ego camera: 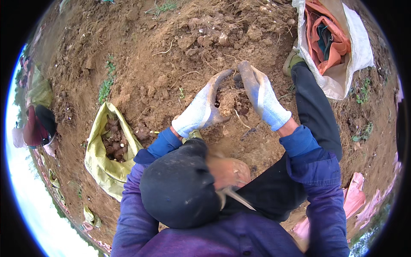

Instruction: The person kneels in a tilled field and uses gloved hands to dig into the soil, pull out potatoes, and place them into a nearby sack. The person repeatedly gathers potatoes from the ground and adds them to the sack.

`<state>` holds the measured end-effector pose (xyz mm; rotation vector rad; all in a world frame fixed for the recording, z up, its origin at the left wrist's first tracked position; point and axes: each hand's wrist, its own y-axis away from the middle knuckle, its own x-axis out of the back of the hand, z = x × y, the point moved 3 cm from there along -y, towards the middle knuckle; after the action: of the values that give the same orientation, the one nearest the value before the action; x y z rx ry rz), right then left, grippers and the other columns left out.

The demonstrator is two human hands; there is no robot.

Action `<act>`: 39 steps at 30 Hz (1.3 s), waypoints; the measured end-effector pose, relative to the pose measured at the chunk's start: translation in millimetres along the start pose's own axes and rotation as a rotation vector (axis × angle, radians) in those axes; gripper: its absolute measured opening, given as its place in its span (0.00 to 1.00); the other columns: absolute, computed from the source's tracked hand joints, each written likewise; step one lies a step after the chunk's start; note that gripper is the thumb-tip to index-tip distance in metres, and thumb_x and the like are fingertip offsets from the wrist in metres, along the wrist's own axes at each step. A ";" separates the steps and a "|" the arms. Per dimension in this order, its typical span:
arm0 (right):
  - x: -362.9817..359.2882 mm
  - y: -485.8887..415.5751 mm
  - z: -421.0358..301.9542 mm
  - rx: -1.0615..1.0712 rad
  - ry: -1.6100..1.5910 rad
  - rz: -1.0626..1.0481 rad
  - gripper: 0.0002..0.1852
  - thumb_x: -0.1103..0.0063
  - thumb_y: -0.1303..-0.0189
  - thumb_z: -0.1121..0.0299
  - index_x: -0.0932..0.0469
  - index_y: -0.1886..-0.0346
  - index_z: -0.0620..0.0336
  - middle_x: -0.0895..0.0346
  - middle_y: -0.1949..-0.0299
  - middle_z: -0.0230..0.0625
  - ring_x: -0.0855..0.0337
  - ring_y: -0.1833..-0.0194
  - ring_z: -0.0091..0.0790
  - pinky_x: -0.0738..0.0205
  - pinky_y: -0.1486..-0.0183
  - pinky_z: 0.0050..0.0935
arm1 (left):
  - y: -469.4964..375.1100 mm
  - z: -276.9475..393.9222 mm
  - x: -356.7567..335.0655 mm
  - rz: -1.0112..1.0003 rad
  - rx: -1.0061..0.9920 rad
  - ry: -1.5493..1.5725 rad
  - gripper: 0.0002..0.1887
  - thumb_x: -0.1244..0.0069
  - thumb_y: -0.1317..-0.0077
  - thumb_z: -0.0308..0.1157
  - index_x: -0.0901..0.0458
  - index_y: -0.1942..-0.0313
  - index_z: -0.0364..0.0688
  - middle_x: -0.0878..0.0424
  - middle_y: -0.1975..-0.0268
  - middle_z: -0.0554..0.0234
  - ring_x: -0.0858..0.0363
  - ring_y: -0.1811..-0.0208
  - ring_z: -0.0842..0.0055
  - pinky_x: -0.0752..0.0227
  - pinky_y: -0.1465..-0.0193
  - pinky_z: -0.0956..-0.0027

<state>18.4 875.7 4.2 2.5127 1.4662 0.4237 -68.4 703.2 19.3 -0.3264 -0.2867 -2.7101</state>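
My left hand [207, 102], in a white and blue work glove caked with soil, curves around a clod of brown earth [226, 103] on the ground, its fingers and thumb apart. Opposite it, my right hand [257, 90], in a matching glove, reaches down to the soil with its fingers pointing away from me. Their fingertips come close together above the clod. A small dark lump [237, 77] lies between them. Whether the right fingers grip anything is hidden. An open yellow woven sack [96, 154] stands left of my knee, holding many round brown tubers or bulbs [115, 141].
A white woven sack [359, 48] with an orange lining stands by my right foot. Loose clods and roots cover the ground ahead. Another person [38, 125] crouches at the far left. Pink sacks [353, 196] lie at the lower right.
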 end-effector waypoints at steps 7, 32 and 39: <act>-14.7 20.8 -10.5 -0.260 -0.199 -0.523 0.31 0.45 0.13 0.46 0.24 0.24 0.62 0.15 0.55 0.30 0.15 0.61 0.19 0.14 0.62 0.28 | 0.6 -26.9 11.5 0.263 0.346 0.466 0.29 0.48 0.16 0.50 0.21 0.30 0.34 0.10 0.47 0.56 0.13 0.42 0.73 0.17 0.38 0.64; -27.6 27.1 -16.3 0.161 0.404 -0.237 0.08 0.34 0.25 0.75 0.15 0.48 0.68 0.13 0.61 0.39 0.18 0.62 0.24 0.21 0.56 0.29 | 66.0 -88.5 57.6 0.558 0.355 0.529 0.38 0.28 0.30 0.30 0.33 0.25 0.34 0.17 0.37 0.47 0.11 0.42 0.64 0.10 0.45 0.63; -19.2 28.6 -27.4 0.192 0.560 -0.366 0.13 0.29 0.25 0.63 0.15 0.61 0.65 0.18 0.74 0.44 0.20 0.73 0.37 0.27 0.67 0.38 | 288.3 -97.6 206.3 0.735 0.703 -0.761 0.38 0.23 0.40 0.47 0.19 0.35 0.36 0.13 0.42 0.45 0.11 0.42 0.64 0.18 0.38 0.60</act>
<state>23.3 845.8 36.1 2.2795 2.2106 1.0151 -154.2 345.7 25.2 -0.9903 -1.0444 -1.5439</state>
